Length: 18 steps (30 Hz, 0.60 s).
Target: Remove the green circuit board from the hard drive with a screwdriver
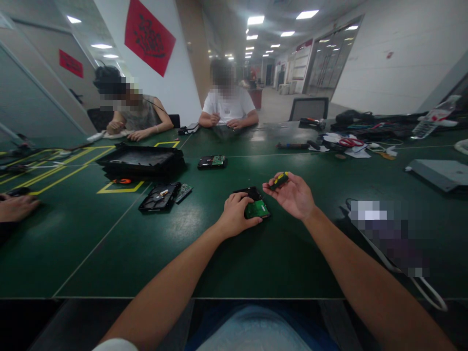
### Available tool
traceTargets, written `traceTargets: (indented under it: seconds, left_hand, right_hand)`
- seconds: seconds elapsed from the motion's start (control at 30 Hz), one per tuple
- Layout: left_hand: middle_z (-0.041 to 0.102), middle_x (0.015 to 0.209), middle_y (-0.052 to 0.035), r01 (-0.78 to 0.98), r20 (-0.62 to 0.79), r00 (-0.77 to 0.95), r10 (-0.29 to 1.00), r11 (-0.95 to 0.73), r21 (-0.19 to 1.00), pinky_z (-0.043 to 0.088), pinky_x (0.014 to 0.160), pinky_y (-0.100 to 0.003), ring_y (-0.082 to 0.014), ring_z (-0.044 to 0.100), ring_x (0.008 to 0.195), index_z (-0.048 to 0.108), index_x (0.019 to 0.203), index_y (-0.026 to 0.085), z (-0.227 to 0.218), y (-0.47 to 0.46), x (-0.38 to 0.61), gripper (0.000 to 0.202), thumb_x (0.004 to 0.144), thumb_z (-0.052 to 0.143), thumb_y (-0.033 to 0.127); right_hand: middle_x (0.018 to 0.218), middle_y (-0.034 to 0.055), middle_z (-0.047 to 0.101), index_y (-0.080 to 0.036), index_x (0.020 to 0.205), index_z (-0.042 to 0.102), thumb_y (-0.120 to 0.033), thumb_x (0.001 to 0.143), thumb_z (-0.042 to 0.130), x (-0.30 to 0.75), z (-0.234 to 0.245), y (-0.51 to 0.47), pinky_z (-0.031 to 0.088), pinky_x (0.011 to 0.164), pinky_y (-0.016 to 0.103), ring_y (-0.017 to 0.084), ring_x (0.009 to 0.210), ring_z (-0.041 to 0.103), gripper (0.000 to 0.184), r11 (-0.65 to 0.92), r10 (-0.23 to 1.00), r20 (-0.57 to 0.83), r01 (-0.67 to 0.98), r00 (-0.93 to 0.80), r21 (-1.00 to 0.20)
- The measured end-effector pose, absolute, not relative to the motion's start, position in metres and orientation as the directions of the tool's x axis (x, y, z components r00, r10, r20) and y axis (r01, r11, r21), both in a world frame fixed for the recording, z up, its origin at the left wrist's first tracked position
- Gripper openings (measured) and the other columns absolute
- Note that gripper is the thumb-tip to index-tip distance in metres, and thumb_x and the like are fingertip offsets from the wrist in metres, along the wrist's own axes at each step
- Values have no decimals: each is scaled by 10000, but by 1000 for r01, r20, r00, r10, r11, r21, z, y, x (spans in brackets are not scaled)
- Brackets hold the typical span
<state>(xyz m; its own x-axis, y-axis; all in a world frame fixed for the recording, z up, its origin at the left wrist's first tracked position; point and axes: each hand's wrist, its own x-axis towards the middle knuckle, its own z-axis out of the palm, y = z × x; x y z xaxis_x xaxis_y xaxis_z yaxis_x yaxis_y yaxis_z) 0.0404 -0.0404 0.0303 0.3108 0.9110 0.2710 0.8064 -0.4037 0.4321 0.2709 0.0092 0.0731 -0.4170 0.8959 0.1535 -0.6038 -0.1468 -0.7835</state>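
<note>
A hard drive (259, 208) with a green circuit board facing up lies on the table in front of me. My left hand (237, 214) grips it from the left, thumb along the near edge and fingers over the far side, which hides part of the board. Just to the right, my right hand (298, 195) is raised with the palm turned up. Its fingers are closed on a screwdriver (280, 181) with a dark green and yellow handle. The screwdriver's tip cannot be made out, and the tool appears apart from the drive.
On the green table (146, 263), an opened drive case (160, 197) lies beside a loose circuit board (184, 193). Another hard drive (212, 162) sits farther back, near stacked black trays (142, 161). At right are a grey box (438, 174) and a bottle (435, 117). Two people sit opposite.
</note>
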Motion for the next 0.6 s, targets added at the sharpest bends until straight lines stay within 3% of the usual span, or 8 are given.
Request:
traceTargets:
  seconds: [0.6]
  left_hand:
    - [580, 1460, -134, 798, 283, 296, 912, -399, 451, 419, 1154, -584, -388, 490, 1391, 666, 1288, 239, 26, -39, 40, 602, 799, 843, 543]
  right_hand:
    - [966, 46, 745, -241, 993, 742, -519, 903, 735, 270, 67, 13, 533, 1106, 459, 256, 1078, 709, 291, -145, 876, 188, -615, -444, -775]
